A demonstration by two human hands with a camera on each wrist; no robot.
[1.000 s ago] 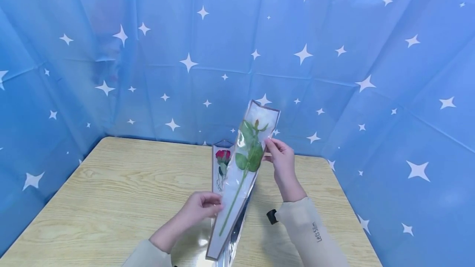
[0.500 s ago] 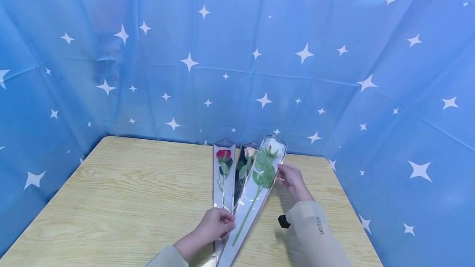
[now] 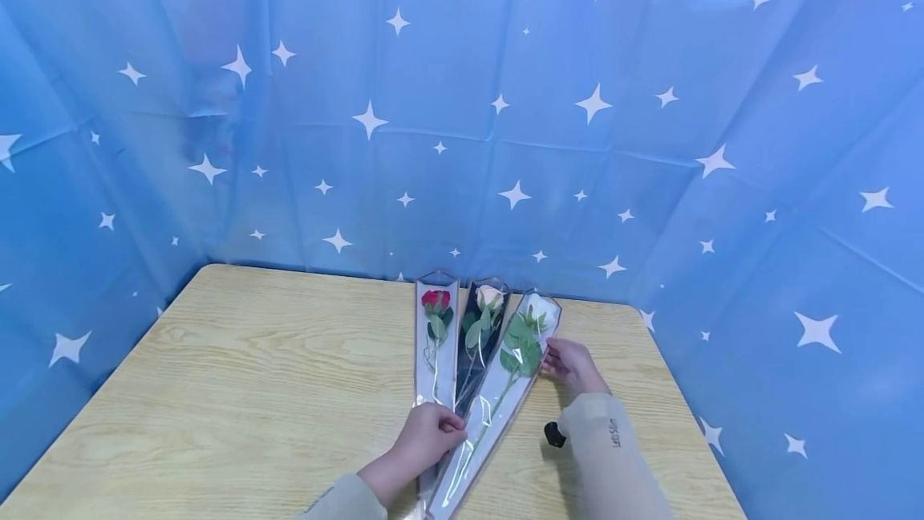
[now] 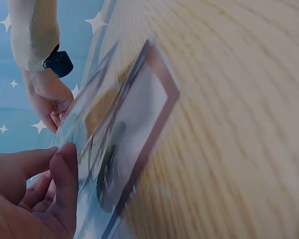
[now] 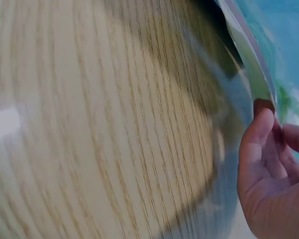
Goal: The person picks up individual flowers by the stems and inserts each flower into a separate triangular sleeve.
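Note:
A white rose in a clear, brown-edged wrapper [image 3: 498, 404] slants across the right side of a fanned group. My left hand [image 3: 429, 438] pinches the wrapper's left edge low down. Near the flower head, my right hand [image 3: 574, 365] pinches its right edge. In the left wrist view, the thumb and forefinger of my left hand [image 4: 45, 191] meet at the clear film. My right hand [image 5: 274, 174] has the wrapper edge between thumb and fingers in the right wrist view. A wrapped red rose [image 3: 435, 301] lies at left, and a pale pink rose [image 3: 489, 298] in a black-backed wrapper lies between.
The wood-grain table [image 3: 289, 367] carries all three roses, their tops close to its back edge. A blue curtain [image 3: 433, 103] with white stars hangs behind and at both sides. A small black device [image 3: 554, 434] sits at my right wrist.
Both hands have lowered the white rose toward the table and shifted it right. Its wrapper has swung off the other two, so the red and pink roses now show.

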